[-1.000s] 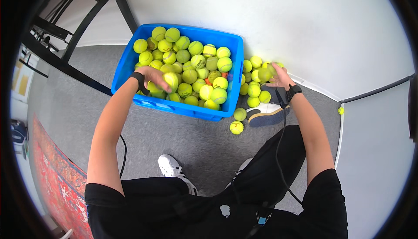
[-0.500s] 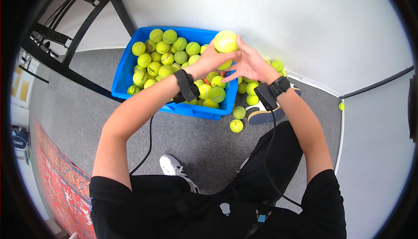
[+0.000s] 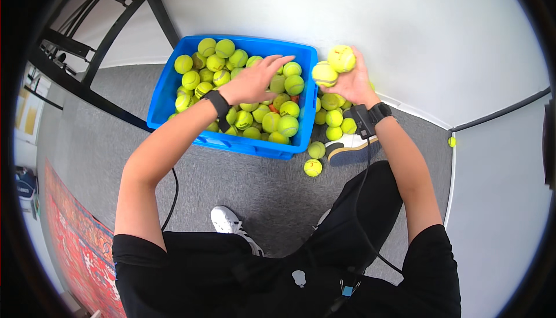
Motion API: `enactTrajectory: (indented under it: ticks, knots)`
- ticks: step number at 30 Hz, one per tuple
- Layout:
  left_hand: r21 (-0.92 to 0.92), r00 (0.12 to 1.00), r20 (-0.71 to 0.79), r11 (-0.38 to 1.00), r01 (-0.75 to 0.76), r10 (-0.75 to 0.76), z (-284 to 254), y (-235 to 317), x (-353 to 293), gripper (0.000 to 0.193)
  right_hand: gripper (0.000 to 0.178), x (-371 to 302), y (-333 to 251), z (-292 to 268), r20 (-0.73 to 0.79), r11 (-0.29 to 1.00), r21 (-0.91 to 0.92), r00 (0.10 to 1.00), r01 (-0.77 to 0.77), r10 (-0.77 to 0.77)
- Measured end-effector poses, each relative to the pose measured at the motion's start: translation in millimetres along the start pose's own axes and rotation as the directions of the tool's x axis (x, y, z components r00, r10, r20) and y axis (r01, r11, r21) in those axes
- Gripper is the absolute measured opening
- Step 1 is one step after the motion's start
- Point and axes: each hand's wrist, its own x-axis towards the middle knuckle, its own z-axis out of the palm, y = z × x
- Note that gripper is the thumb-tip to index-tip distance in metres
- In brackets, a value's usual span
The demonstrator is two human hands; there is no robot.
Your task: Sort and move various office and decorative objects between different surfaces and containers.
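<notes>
A blue plastic bin [image 3: 249, 144] full of yellow-green tennis balls [image 3: 222, 78] stands on the floor against the wall. Over its middle hovers my left hand [image 3: 255, 81], empty, with its fingers apart. My right hand [image 3: 354, 83], just right of the bin's rim, holds two tennis balls [image 3: 341, 59] side by side in its fingers. Below that hand, more loose balls [image 3: 333, 119] lie heaped on the floor between the bin and a shoe. A small bit of orange shows among the balls in the bin.
Two loose tennis balls [image 3: 313, 167] lie by the bin's near right corner, beside a white and dark-soled shoe [image 3: 353, 153]. A single ball [image 3: 452, 142] sits by the right wall. A black metal frame [image 3: 98, 98] stands at the left, with a red patterned rug [image 3: 81, 237] nearer.
My hands have come apart. The right one moved right with two balls, out past the bin's rim, while the left drew back left over the bin with nothing in it.
</notes>
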Motion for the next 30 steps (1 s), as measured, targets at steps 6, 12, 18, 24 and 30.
enactTrajectory:
  ticks: [6, 12, 18, 24, 30]
  knots:
    - [0.438, 0.843, 0.126, 0.792, 0.426, -0.523, 3, -90, -62, 0.104, 0.059, -10, -8, -55, -0.449, 0.982, -0.099, 0.873, 0.163, -0.19]
    - [0.553, 0.649, 0.361, 0.714, 0.429, -0.67, 5, -112, -85, 0.11, 0.069, -12, 8, -103, -0.659, 0.936, -0.352, 0.707, 0.013, -0.257]
    - [0.618, 0.539, 0.492, 0.71, 0.337, -0.684, 13, -113, -77, 0.089, 0.07, -3, 16, -112, -0.675, 0.74, -0.648, 0.587, -0.182, -0.447]
    - [0.656, 0.488, 0.488, 0.673, 0.342, -0.724, 18, -102, -64, 0.083, 0.057, 2, 23, -157, -0.484, 0.486, -0.828, 0.795, -0.281, -0.366]
    - [0.633, 0.561, 0.473, 0.705, 0.32, -0.679, 16, -111, -68, 0.078, 0.034, 2, 23, -176, -0.411, 0.206, -0.912, 0.797, -0.356, -0.443]
